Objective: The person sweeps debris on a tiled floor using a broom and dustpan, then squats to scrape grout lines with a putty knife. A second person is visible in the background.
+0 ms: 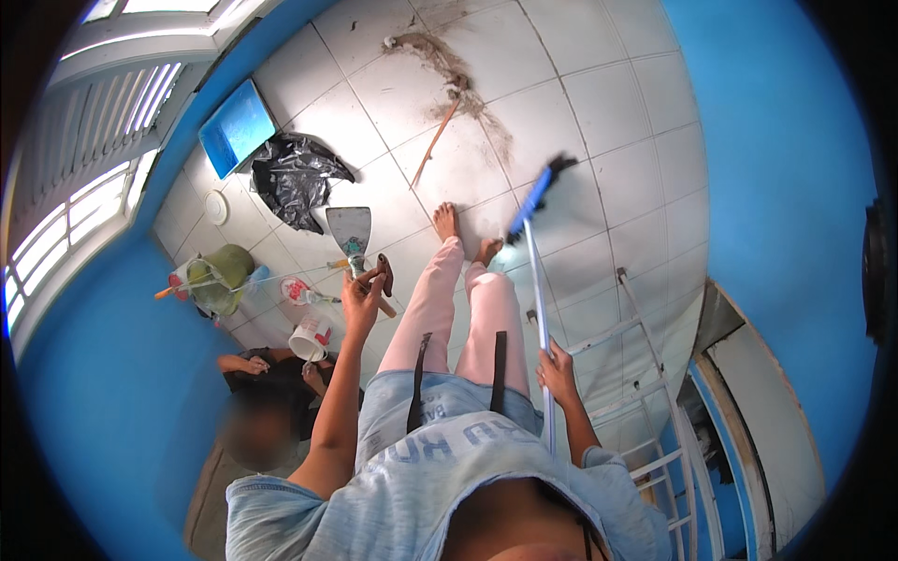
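Note:
My left hand is raised and grips a wide scraper with its blade pointing away from me. A dark brown piece and a wooden handle also show at that hand; whether they are one tool, I cannot tell. My right hand is closed around the pale pole of a push broom, whose blue head with dark bristles is slightly blurred, off the floor or on it I cannot tell. Beyond my feet, a curved pile of brown dirt lies on the white tiles, with a thin reddish stick beside it.
A blue tray and a black plastic bag lie at left. Nearer are a green bag, a white bucket and a person sitting low by the blue wall. A metal ladder stands at right, near a doorway.

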Demonstrator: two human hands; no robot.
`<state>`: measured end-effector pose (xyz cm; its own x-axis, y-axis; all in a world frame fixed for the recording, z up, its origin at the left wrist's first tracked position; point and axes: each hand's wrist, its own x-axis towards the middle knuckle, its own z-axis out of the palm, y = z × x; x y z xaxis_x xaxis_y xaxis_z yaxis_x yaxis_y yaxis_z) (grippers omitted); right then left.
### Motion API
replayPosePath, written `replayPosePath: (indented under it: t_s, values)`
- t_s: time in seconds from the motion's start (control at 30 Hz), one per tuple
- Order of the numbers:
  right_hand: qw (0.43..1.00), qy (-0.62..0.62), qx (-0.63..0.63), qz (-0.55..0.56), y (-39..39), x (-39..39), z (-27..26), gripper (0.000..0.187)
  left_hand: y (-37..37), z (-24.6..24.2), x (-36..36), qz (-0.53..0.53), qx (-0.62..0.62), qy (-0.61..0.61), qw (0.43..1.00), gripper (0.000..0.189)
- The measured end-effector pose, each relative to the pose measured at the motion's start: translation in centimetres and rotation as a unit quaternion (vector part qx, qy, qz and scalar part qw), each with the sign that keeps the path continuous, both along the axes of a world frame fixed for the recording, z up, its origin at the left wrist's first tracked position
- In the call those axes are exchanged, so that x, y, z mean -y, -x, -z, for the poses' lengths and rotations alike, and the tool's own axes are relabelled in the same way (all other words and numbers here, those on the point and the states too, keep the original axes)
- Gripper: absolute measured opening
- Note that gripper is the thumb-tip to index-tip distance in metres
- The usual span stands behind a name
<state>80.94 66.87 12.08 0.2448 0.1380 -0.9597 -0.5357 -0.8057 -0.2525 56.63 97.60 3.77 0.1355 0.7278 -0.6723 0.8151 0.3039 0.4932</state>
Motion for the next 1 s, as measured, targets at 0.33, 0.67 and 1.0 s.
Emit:
replayPosePath:
  t_s: [0.33, 0.67, 1.0]
  values:
    - [0.98, -0.197, 0.023, -0.008, -3.6, -18.1, 10.1, 0.037, -1.8, -1.1, 0.1, 0.021, -0.021, -0.031, 0.999, 0.028]
    - [0.915, -0.209, 0.073, -0.338, -14.3, -9.2, -3.3, 0.053, -8.0, -3.7, 3.5, -0.113, -0.011, -0.05, 0.992, 0.029]
    - [0.812, -0.126, -0.129, -0.555, -8.8, -2.4, 13.3, 0.035, -11.0, -4.0, 7.3, -0.266, 0.014, -0.062, 0.962, 0.029]
